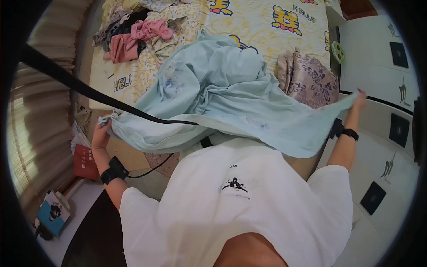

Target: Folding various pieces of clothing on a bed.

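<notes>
A large light blue cloth with a faint floral print (233, 90) is spread wide between my hands, its far part lying rumpled on the bed. My left hand (101, 131) grips a bunched corner of it at the left. Far out to the right, my right hand (359, 99) pinches another corner and holds it stretched. The cloth's near edge hangs in front of my white shirt. Beneath its far part is a bed cover with yellow cartoon figures (300, 36).
Piled clothes (146, 33) lie on the bed's left side. A folded purple floral fabric (312, 80) rests right of the cloth. White cabinets (367, 50) line the right; a curtain (50, 83) and a red bag (85, 162) are at left. A black strap (100, 93) crosses the view.
</notes>
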The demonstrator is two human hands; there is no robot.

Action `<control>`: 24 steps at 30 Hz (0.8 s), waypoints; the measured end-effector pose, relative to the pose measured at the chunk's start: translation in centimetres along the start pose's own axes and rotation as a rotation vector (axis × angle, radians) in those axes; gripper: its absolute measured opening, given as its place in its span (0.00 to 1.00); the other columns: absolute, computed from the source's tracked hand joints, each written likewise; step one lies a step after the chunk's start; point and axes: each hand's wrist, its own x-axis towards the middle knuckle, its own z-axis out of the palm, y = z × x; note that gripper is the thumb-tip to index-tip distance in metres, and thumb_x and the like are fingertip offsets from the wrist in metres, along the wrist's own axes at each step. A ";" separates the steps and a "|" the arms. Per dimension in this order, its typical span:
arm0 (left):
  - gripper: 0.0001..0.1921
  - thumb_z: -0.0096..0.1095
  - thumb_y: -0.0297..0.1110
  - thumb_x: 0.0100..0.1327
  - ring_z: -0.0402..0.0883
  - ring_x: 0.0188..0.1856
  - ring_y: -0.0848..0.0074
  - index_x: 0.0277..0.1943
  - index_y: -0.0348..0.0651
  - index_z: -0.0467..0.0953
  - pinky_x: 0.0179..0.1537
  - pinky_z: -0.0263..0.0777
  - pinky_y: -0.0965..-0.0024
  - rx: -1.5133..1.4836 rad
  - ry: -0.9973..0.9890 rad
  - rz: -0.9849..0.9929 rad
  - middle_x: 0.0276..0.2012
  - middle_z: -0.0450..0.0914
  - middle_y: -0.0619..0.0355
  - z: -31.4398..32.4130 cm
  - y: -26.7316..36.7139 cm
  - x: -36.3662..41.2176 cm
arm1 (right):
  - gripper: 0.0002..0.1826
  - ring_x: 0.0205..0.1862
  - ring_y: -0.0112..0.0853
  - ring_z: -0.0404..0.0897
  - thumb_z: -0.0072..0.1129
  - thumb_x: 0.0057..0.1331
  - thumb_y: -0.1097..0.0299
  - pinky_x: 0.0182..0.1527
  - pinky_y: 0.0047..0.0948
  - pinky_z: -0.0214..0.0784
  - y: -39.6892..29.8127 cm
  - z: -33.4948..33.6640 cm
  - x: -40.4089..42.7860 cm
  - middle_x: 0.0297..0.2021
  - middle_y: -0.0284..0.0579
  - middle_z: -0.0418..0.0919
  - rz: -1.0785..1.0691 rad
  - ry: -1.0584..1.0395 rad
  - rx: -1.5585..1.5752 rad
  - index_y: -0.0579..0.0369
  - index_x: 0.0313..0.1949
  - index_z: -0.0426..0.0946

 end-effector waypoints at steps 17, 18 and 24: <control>0.22 0.57 0.29 0.61 0.74 0.48 0.74 0.58 0.38 0.66 0.51 0.68 0.70 -0.245 0.185 -0.706 0.47 0.75 0.59 5.8 -13.4 -1.5 | 0.22 0.52 0.45 0.71 0.43 0.65 0.60 0.51 0.40 0.64 -32.5 46.9 -50.1 0.54 0.52 0.67 -1.090 -1.405 -0.154 0.43 0.59 0.61; 0.22 0.57 0.30 0.61 0.74 0.48 0.74 0.58 0.38 0.67 0.51 0.67 0.71 -0.209 0.143 -0.759 0.47 0.75 0.59 6.1 -13.2 -1.2 | 0.21 0.50 0.45 0.72 0.43 0.65 0.62 0.49 0.41 0.65 -32.2 46.9 -51.2 0.53 0.53 0.69 -1.042 -1.434 -0.210 0.43 0.58 0.63; 0.16 0.59 0.29 0.59 0.77 0.45 0.73 0.49 0.34 0.74 0.49 0.69 0.72 -0.198 -0.089 -0.895 0.44 0.79 0.56 5.8 -14.2 1.2 | 0.15 0.42 0.48 0.75 0.51 0.58 0.70 0.41 0.43 0.67 -25.1 39.2 -47.0 0.42 0.49 0.73 -1.009 -1.332 -0.118 0.48 0.46 0.68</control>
